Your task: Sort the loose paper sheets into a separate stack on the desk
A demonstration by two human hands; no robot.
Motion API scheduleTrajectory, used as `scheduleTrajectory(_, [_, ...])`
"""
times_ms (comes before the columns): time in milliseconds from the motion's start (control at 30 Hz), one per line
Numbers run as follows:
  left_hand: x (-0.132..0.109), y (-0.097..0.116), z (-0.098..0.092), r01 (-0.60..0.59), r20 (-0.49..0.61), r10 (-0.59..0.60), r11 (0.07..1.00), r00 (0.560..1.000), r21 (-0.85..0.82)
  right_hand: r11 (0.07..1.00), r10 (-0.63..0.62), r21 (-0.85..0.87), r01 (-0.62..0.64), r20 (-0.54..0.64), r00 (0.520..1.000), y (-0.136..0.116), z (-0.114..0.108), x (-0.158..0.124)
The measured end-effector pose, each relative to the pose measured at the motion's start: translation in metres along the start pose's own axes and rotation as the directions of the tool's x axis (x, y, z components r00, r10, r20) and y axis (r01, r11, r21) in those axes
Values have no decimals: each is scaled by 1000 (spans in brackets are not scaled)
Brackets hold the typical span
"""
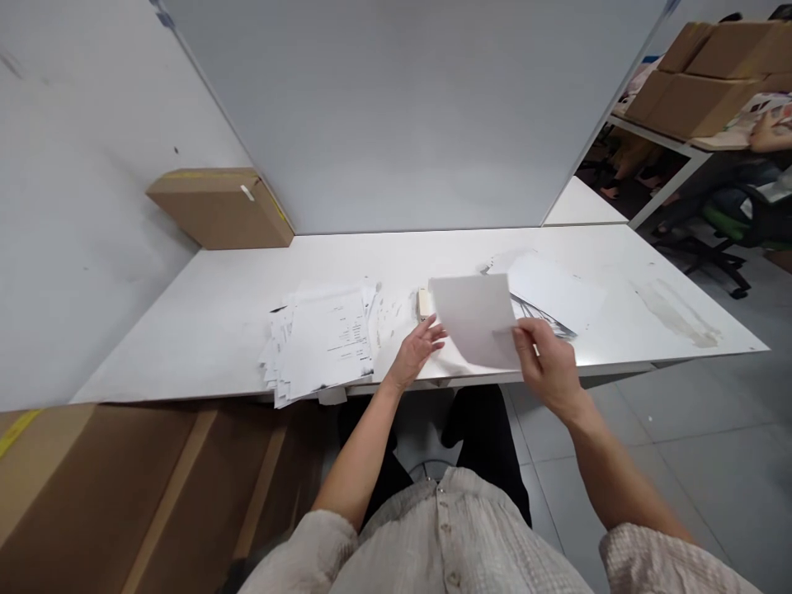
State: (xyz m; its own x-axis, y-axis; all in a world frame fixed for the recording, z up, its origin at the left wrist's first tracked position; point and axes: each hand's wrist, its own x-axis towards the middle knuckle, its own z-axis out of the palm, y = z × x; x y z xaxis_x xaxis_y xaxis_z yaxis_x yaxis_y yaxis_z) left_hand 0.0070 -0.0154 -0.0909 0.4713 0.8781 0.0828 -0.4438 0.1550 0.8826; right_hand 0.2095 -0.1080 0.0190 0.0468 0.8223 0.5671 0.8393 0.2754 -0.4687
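My right hand point(548, 359) pinches the right edge of a sheet of paper point(476, 318), which is raised above the table and looks blank on the side facing me. My left hand point(417, 351), fingers spread, is beside the sheet's lower left edge; I cannot tell if it touches. A small cream-coloured block point(423, 304) lies on the table just beyond my left fingertips. To the left is an uneven stack of printed papers point(327, 338), partly over the front edge. Behind my right hand lies another pile of papers point(553, 289), partly hidden by the raised sheet.
The white table point(216, 330) meets an upright white panel point(408, 115) at the back. A cardboard box point(223, 206) stands at the back left. Large cartons point(154, 487) are below on the left. At far right are stacked boxes point(693, 99), an office chair point(736, 214) and another person's arm point(770, 132).
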Motion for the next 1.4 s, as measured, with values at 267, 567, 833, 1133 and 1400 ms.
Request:
scheduleTrajectory(267, [-1,5,-5,155,-142,-180,973,973,-168,926,350,78,-369,185,918,66,15,27])
scheduleTrajectory(567, [0,0,-16,167,-192,-206,965,959,-200,727,575,-632,-271,343,743,156,22,61])
scheduleTrajectory(833, [0,0,-16,173,-181,-208,966,961,-191,637,543,-765,-93,360,759,151,30,58])
scheduleTrajectory(1133, [0,-1,-16,164,-180,-197,970,964,-181,689,531,-698,-194,304,791,144,33,45])
scheduleTrajectory(1400, [2,-6,-16,119,-218,-151,981,964,-155,851,229,-444,-279,-165,959,75,-28,41])
